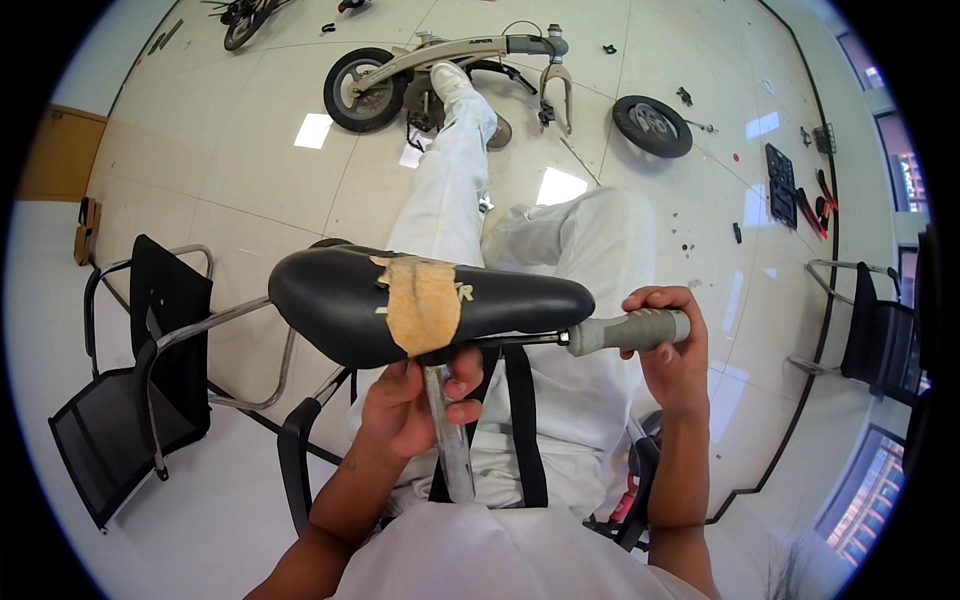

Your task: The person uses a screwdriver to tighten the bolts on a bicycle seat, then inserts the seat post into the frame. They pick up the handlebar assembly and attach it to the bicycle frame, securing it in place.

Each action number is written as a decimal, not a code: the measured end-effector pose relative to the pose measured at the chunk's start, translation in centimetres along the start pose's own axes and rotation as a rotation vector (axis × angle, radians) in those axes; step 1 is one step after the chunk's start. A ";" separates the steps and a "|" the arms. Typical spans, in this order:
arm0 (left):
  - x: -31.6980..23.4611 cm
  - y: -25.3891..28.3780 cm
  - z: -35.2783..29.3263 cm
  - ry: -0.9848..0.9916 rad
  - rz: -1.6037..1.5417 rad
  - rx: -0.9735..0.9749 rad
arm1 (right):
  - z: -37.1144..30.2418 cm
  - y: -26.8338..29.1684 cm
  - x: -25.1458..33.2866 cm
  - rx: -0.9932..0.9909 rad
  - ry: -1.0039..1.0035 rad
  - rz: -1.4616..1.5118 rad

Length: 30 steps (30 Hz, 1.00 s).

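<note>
A black bicycle saddle [520,298] lies across my lap, its nose to the right, with a torn piece of tan tape [423,305] stuck over its middle. Below it a silver seatpost [450,440] runs down toward my waist. My left hand [405,405] is closed around the top of that post, just under the saddle. In my right hand [672,355] is the grey handle of a screwdriver [630,332]. Its metal shaft points left beneath the saddle nose, and its tip is hidden under the saddle.
On the tiled floor ahead lies a beige folding bike frame [470,50] with its rear wheel [365,90]. A loose wheel [652,126] rests right of it. Farther right are a black tool case [781,185] and red-handled tools [815,210]. Black chairs [170,330] stand at both sides.
</note>
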<state>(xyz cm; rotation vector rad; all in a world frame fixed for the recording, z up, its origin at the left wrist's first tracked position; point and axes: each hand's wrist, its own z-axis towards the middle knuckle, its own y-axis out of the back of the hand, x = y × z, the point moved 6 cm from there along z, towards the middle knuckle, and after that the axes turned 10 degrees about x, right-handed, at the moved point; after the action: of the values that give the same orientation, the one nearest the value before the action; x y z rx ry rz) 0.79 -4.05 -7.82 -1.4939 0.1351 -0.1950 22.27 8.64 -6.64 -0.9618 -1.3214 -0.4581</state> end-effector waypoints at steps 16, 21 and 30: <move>-0.6 0.0 -0.4 0.020 0.140 -0.071 | -1.2 1.4 0.0 -0.053 -0.202 -0.352; -0.5 0.5 -0.7 0.020 0.114 -0.046 | -0.9 1.1 -0.6 -0.147 -0.259 -0.311; 0.7 1.1 -0.6 0.023 0.031 0.021 | -0.9 2.0 -1.5 -0.242 -0.446 -0.168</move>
<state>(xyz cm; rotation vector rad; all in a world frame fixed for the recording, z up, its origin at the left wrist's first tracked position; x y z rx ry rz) 1.41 -4.66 -8.91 -1.4678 0.1747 -0.1880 23.98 8.73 -8.69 -1.2053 -1.7877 -0.5621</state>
